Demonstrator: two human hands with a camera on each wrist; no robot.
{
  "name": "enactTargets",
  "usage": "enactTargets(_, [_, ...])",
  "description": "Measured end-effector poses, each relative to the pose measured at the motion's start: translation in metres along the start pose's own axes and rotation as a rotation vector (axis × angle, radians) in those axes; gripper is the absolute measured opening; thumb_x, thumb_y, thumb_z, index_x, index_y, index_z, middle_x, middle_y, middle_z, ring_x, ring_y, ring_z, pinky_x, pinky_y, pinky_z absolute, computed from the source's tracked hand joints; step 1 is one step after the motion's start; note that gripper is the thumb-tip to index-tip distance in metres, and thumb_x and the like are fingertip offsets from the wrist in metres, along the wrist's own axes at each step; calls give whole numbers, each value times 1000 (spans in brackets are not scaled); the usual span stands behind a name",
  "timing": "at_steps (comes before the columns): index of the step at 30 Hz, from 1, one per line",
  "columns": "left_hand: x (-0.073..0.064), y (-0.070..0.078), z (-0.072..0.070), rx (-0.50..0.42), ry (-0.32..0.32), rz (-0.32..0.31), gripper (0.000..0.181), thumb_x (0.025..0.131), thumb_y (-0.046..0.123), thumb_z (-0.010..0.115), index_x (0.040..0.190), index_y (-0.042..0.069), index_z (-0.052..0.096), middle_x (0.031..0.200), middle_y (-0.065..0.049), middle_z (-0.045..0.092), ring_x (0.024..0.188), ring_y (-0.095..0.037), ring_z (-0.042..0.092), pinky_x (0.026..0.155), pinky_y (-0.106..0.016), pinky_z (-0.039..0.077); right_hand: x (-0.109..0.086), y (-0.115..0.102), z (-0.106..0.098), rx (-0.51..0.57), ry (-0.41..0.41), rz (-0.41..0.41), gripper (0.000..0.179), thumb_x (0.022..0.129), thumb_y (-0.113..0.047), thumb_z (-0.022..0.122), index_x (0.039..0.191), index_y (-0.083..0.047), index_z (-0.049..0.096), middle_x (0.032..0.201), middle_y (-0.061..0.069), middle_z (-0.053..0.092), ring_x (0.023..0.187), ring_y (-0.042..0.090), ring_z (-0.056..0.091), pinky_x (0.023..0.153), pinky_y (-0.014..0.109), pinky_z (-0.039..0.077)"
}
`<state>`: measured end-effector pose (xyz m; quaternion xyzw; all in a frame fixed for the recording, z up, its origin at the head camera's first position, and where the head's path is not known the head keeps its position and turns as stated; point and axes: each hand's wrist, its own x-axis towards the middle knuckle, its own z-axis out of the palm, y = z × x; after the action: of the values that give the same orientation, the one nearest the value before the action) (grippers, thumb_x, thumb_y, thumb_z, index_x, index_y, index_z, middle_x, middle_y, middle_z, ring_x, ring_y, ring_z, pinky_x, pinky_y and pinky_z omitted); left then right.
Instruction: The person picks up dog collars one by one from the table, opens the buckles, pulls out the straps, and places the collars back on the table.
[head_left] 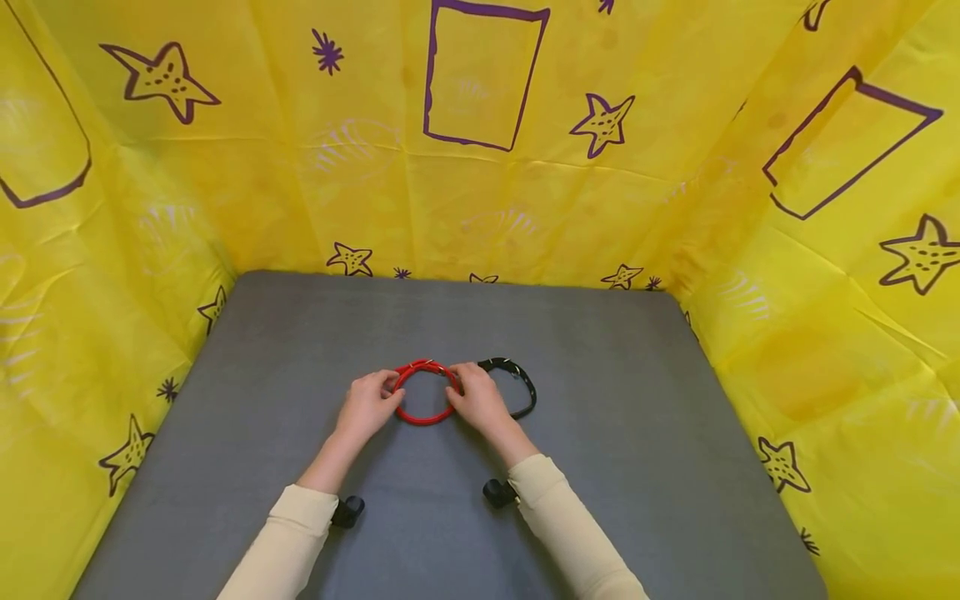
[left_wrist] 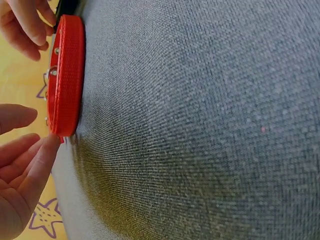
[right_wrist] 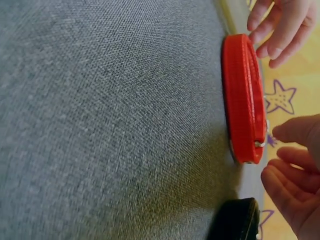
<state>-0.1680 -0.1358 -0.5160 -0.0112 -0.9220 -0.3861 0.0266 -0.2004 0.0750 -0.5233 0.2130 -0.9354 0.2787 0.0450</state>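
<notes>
A red pet collar (head_left: 425,421), closed into a ring, stands on its edge on the grey table. Metal rivets and a small ring show on its band (left_wrist: 70,75) in the left wrist view. My left hand (head_left: 367,404) is at its left side, a fingertip touching the band and the thumb apart from it. On the other side my right hand (head_left: 480,402) has its loosely bent fingers right beside the band, with a gap between thumb and fingers in the right wrist view. A black collar (head_left: 533,392) lies just right of that hand, which partly covers it.
The grey table (head_left: 615,467) is bounded by yellow cloth walls (head_left: 285,208) with purple starfish drawings at the back and both sides. A black wrist camera (head_left: 348,511) sits on the left forearm and another wrist camera (head_left: 498,493) on the right.
</notes>
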Motion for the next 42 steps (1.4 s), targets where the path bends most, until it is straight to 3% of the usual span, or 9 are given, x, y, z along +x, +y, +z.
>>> enactTargets(12, [1,-6,8,5,-17,-20,29,85,6,69,112,-5,68,93,-15,69,78,-26,69,69,-39,55,-1,2,12,-92,35,17,25,85,-1,67,110,-3,68,96,9,66,89,25,64,78,37,53])
enactTargets(31, [-2,-6,11,-4,20,-33,26,84,5,69,109,-3,70,91,-13,70,77,-23,69,69,-40,55,-1,7,16,-67,150,1,24,80,1,69,103,-5,73,84,4,68,74,19,64,64,31,53])
enactTargets(42, [-8,2,7,-43,139,31,25,84,6,72,108,0,71,92,-10,71,77,-23,69,72,-41,55,-7,3,2,52,263,7,26,80,2,69,104,-8,74,91,4,71,77,12,67,70,26,54])
